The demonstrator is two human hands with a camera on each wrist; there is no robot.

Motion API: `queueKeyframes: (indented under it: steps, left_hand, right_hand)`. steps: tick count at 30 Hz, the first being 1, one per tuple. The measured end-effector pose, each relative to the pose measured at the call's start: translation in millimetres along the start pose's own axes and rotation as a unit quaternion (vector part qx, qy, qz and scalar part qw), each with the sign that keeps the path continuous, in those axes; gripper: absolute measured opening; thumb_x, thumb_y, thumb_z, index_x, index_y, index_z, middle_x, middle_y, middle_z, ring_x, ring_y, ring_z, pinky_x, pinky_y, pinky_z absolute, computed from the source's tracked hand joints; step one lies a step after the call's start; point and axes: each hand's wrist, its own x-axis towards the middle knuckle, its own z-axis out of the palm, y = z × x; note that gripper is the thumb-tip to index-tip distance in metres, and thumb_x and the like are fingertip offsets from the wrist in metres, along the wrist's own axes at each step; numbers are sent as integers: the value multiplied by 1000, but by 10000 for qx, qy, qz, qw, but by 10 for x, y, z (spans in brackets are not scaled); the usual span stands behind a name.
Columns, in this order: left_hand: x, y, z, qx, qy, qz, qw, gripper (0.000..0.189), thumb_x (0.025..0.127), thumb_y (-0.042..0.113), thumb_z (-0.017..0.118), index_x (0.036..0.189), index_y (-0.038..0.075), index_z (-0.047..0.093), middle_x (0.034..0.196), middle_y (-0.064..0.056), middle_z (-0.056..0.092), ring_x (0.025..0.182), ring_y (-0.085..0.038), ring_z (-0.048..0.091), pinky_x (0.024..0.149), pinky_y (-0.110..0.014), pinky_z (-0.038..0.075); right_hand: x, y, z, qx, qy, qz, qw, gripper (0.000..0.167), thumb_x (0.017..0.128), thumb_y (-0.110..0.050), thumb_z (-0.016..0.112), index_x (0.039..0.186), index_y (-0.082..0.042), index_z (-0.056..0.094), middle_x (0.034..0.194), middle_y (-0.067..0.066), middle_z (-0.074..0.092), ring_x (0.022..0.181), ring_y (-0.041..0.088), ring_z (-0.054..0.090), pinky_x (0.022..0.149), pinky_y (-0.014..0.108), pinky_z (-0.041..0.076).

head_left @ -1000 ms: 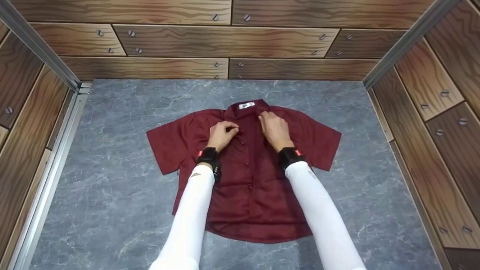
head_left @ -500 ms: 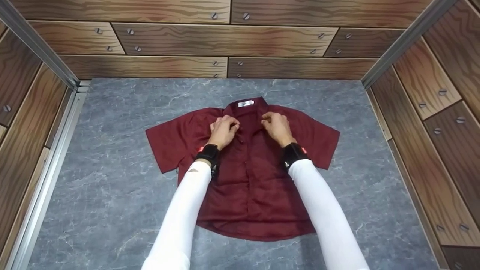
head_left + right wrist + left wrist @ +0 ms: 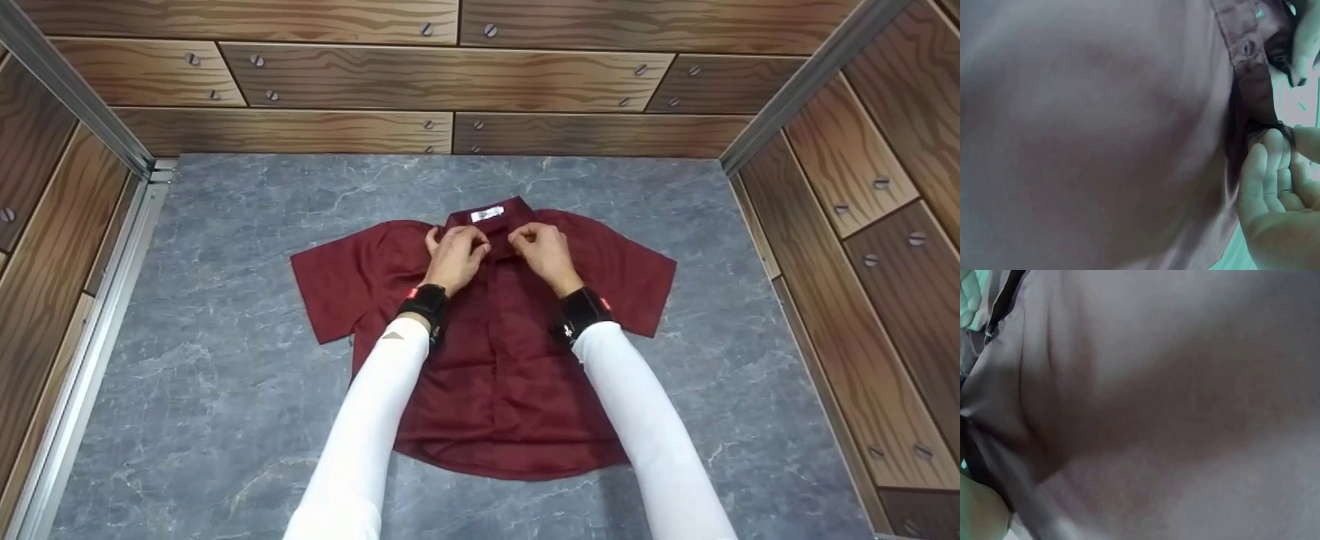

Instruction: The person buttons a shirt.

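Left hand (image 3: 454, 259) and right hand (image 3: 547, 255) pinch the maroon shirt (image 3: 536, 394) near its collar (image 3: 516, 213). They've moved closer; its fronts seem nearly joined.

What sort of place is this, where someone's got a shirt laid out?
Likely a small purpose-built work booth: wood-patterned panels stand on three sides, metal rails run along the corners, and a dark red shirt lies on a grey marbled surface.

white label (image 3: 487, 214) in shirt collar (image 3: 517, 208) — print illegible | red tags (image 3: 412, 293) on wristbands (image 3: 427, 301) — no readable text
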Motion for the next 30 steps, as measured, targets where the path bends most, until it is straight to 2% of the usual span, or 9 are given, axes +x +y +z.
queueKeyframes:
  steps: [6, 13, 26, 30]
  left_hand:
    - [31, 79, 53, 171, -57, 50, 9998, 15, 93, 27, 63, 101, 16, 69, 106, 3, 71, 113, -20, 54, 112, -58, 15]
    - [67, 136, 51, 333, -73, -305, 9990, 17, 89, 28, 62, 99, 18, 71, 102, 2, 72, 111, -21, 54, 110, -55, 17]
    - [86, 146, 70, 554, -21, -538, 9970, 19, 83, 29, 63, 92, 15, 73, 97, -4, 71, 107, -25, 57, 106, -55, 22]
    - [93, 159, 57, 351, -69, -674, 9971, 18, 84, 28, 63, 91, 15, 74, 97, -4, 71, 107, -25, 59, 105, -55, 24]
  right_hand:
    - [-19, -12, 12, 371, -383, -42, 9986, 15, 93, -18, 62, 99, -8, 71, 87, 5, 69, 82, 15, 62, 78, 26, 45]
    - [-60, -10, 9, 640, -563, -219, 9961, 13, 93, -18, 63, 99, -8, 70, 94, 7, 71, 86, 16, 64, 78, 27, 46]
    - [-112, 10, 20, 222, -398, -724, 9963, 13, 92, -23, 66, 99, -14, 71, 100, 1, 71, 93, 14, 63, 86, 31, 47]
    - [-136, 13, 39, -133, -240, -1038, 9942, 13, 92, -24, 65, 99, -16, 72, 100, -1, 72, 91, 15, 63, 84, 32, 48]
